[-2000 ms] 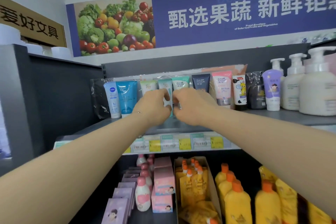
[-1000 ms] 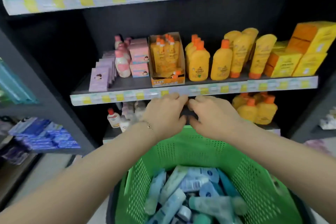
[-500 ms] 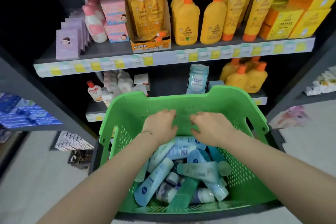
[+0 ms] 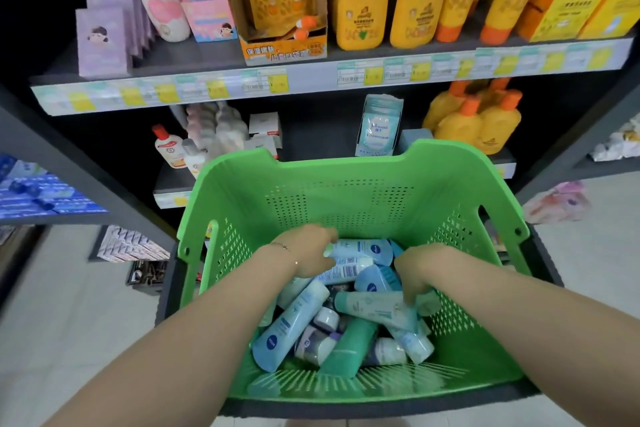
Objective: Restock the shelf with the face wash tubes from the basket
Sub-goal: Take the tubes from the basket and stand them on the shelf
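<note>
Inside the basket, left hand is gripping a crosswise pale-blue tube by its cap; right hand is pinching a teal tube.

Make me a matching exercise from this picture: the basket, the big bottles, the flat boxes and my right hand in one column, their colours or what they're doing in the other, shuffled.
1. basket
2. big bottles
3. flat boxes
4. right hand

A. pale purple
B. holds the teal tube
C. green
D. yellow with orange caps

Pairs: 1-C, 2-D, 3-A, 4-B
</note>
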`<state>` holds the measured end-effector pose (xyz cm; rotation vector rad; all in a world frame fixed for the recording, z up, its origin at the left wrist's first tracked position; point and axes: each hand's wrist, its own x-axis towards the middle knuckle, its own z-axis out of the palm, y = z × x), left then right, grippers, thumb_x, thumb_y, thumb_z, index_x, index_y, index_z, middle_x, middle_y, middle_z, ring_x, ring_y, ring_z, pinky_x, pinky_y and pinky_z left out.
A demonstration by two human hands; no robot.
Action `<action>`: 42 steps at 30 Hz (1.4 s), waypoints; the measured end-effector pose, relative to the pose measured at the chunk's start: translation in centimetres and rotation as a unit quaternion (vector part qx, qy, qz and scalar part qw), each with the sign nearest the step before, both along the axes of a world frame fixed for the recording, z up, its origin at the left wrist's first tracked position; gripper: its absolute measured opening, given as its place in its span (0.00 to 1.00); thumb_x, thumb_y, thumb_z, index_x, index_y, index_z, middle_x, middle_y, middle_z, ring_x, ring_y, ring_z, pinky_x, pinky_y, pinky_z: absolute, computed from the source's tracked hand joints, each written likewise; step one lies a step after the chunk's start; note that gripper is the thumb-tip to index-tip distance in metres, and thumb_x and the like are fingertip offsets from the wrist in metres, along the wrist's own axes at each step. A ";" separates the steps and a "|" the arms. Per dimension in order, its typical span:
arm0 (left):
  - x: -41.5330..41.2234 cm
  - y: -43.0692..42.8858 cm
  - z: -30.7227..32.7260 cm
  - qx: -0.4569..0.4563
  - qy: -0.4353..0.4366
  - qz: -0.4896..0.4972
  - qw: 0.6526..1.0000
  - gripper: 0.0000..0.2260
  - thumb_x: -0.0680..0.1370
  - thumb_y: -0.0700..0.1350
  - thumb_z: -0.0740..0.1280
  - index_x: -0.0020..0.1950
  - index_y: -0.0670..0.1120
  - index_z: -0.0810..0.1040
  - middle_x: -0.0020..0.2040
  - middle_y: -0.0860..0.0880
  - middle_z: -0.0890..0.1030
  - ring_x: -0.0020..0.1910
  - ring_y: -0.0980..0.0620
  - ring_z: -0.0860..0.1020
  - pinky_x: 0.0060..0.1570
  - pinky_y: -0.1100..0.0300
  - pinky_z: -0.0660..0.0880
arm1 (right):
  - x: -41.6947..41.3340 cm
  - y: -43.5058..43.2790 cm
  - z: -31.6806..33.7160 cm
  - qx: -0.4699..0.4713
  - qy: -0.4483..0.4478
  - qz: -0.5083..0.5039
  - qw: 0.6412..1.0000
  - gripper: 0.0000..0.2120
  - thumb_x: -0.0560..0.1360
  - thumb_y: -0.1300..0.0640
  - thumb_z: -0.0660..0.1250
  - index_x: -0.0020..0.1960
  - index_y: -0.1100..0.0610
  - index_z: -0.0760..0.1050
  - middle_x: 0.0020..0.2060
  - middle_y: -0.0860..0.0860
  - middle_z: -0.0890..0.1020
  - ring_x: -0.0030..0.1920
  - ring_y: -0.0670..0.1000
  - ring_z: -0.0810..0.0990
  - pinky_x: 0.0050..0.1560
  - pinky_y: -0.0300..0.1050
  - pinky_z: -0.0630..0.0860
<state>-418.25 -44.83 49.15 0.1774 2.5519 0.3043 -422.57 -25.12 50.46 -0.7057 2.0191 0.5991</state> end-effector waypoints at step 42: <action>-0.9 -0.6 10.4 0.333 0.244 0.150 0.898 0.18 0.74 0.36 0.71 0.61 0.47 0.72 0.51 0.55 0.80 0.43 0.67 0.76 0.41 0.74 0.70 | -4.5 -3.8 17.1 -0.551 0.158 0.062 0.817 0.03 0.80 0.54 0.62 0.51 0.51 0.74 0.46 0.48 0.75 0.46 0.50 0.75 0.49 0.54 0.74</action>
